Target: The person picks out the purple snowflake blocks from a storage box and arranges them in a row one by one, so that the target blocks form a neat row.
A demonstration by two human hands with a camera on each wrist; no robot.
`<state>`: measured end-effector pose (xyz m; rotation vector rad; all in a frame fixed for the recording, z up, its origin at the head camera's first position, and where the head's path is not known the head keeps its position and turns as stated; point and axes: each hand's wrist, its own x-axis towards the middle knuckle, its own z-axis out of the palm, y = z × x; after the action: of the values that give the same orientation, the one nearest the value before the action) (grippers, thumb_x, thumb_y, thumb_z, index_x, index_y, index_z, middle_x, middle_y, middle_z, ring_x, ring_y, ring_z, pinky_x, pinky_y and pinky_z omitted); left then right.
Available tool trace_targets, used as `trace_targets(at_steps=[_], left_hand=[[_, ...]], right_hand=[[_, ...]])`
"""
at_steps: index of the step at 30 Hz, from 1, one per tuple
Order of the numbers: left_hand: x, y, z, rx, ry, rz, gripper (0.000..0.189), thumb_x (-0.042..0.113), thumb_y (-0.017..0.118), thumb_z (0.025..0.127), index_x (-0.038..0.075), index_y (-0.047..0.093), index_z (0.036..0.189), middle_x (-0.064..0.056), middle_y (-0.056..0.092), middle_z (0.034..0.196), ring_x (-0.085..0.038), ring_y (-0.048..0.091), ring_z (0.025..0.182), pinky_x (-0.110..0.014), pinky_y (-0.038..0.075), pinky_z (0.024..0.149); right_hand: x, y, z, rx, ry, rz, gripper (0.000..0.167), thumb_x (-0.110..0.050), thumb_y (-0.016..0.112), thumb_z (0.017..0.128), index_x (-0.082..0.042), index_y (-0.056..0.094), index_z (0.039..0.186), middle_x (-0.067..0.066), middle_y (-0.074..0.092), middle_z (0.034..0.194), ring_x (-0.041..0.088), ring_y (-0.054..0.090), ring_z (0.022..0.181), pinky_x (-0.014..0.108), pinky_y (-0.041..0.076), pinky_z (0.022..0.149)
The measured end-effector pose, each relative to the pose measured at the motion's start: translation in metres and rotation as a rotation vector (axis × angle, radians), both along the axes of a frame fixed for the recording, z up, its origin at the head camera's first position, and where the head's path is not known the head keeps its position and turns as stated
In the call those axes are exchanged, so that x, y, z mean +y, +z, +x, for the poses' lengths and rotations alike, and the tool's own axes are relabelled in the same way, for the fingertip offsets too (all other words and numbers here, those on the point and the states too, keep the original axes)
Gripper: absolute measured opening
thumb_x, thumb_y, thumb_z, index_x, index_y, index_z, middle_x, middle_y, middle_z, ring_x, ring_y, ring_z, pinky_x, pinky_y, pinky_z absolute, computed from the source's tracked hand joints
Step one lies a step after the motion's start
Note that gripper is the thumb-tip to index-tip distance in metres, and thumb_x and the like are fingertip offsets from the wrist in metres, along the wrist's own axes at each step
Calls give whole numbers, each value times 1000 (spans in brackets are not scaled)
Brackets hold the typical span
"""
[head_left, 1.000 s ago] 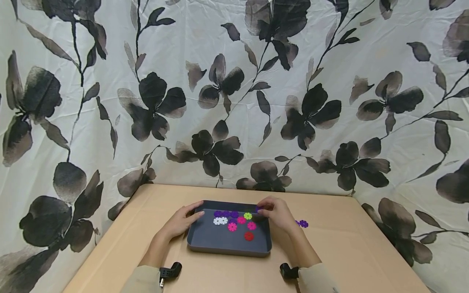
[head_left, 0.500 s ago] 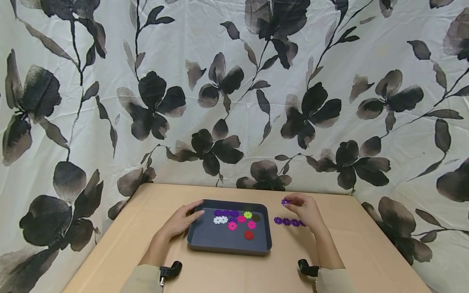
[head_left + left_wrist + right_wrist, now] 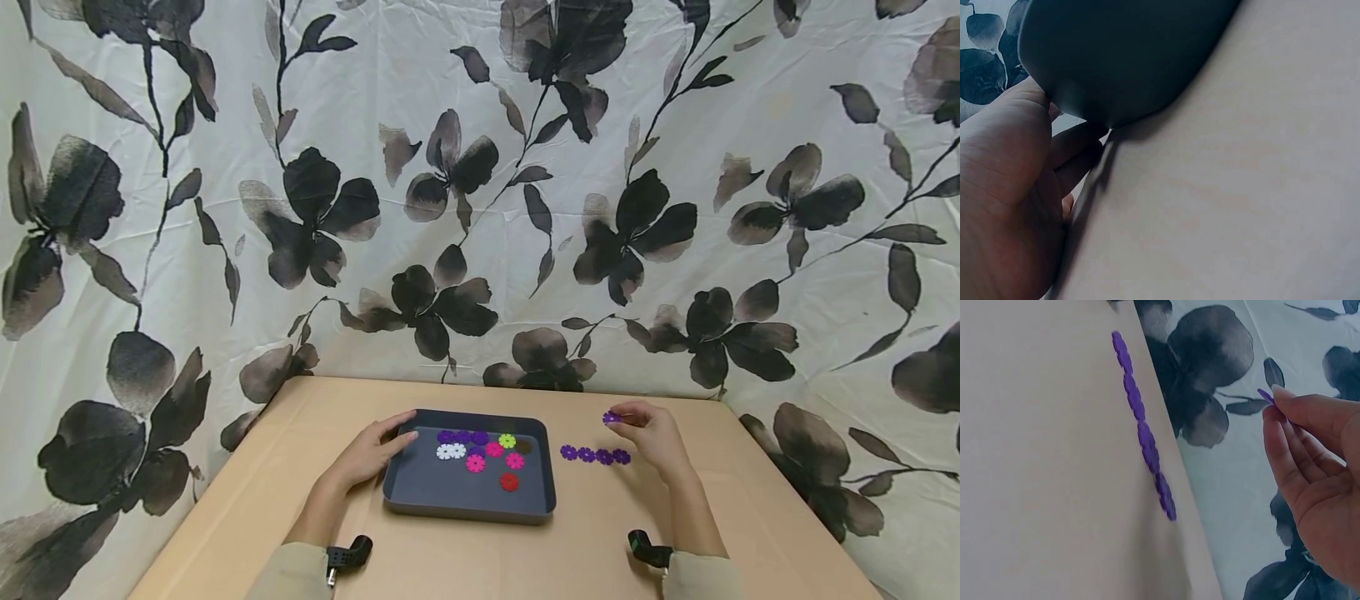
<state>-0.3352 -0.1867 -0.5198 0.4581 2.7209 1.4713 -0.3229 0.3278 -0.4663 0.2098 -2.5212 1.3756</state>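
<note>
My left hand (image 3: 369, 454) grips the left rim of a dark grey tray (image 3: 465, 510), its thumb over the rim. In the left wrist view the fingers lie against the tray's outer side, partly hidden. Between thumb and fingers my right hand (image 3: 654, 435) pinches a purple flower-shaped disc (image 3: 611, 417), raised above the table to the right of the tray. Just below it, a row of several similar purple flower discs (image 3: 604, 457) lies on the table. In the right wrist view that row (image 3: 1142, 425) appears edge on.
Inside the tray lie several more discs: purple ones (image 3: 462, 437), white ones (image 3: 451, 452), pink ones (image 3: 514, 461), a yellow-green one (image 3: 507, 441), a brown one (image 3: 523, 447) and a red one (image 3: 509, 482). A floral cloth (image 3: 450, 250) hangs behind the tan table (image 3: 465, 562).
My right hand has moved right from the tray's far right corner, carrying the purple flower disc out over the table. A brown disc in the tray has come into sight. The left hand stays put.
</note>
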Motion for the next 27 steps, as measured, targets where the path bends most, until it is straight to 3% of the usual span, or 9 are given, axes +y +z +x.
trace_targets(at_steps=[9,14,22,27], left_hand=[[0,-2,-1,16,-19,7,65,53,63,101,21,50,156,-9,46,163,-37,34,155,-62,24,127],[1,-1,-1,19,-24,13,65,52,62,101,19,50,156,-10,46,162,-37,35,155,-62,24,127],[1,0,0,4,-10,16,64,51,64,101,21,51,156,-10,46,162,-37,36,154,-61,25,127],[1,-1,-1,7,-6,11,64,52,64,101,22,51,156,-11,46,162,-38,36,154,-62,25,127]], right_hand=[[15,-7,1,-33,17,30,30,-4,78,92,4,72,121,21,76,112,15,69,91,15,58,77],[21,-11,3,-43,-14,58,28,-4,80,90,4,74,116,22,76,110,17,68,91,17,55,74],[29,-18,7,-129,-47,134,27,-3,78,91,4,74,117,20,76,112,22,66,95,18,53,76],[36,-20,10,-189,-51,147,29,-3,76,92,4,72,120,19,74,113,24,64,99,32,54,87]])
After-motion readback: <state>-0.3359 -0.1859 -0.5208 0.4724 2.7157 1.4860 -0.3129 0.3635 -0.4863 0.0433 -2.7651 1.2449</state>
